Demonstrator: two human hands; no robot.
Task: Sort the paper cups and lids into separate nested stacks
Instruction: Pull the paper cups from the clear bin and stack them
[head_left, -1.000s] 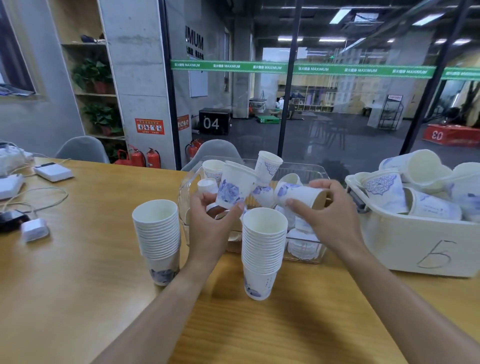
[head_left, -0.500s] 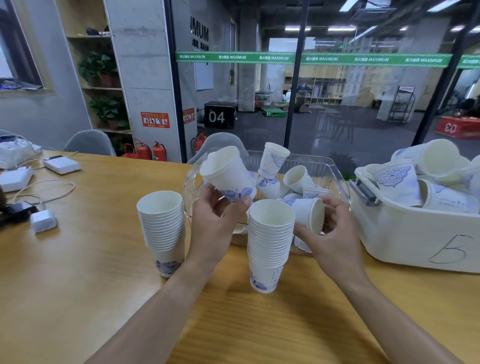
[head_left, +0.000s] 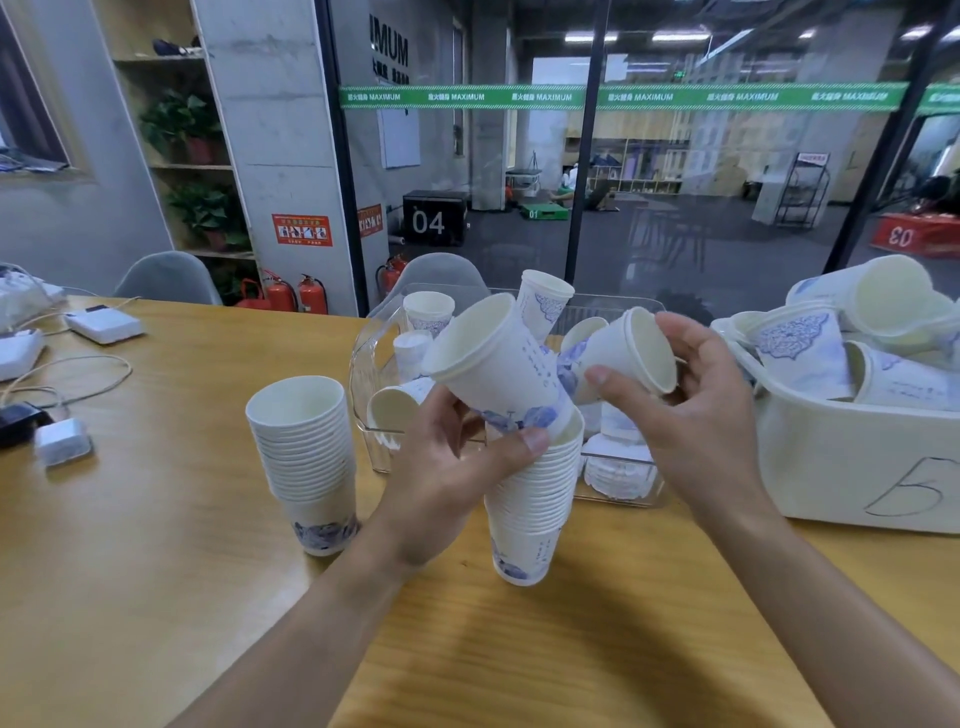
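Seen from the head camera, looking down over a wooden table (head_left: 156, 597), two bare hands each hold a paper cup. The left hand (head_left: 457, 467) grips a tilted cup (head_left: 493, 364) near its base, fingers and thumb curled round it; its long axis leans up and to the left, mouth upward and away from the person, base pointing down. Directly below that base, touching or nearly so, stands the nearer nested stack (head_left: 535, 499), upright, its open top partly hidden behind the thumb. The left hand is clearly the closer one to this stack. The right hand (head_left: 696, 415) pinches a second cup (head_left: 628, 358), lying sideways, just to the right and slightly higher. A second nested stack (head_left: 306, 457) stands further left. Behind, a clear bin (head_left: 374, 338) holds loose cups and white lids (head_left: 618, 473).
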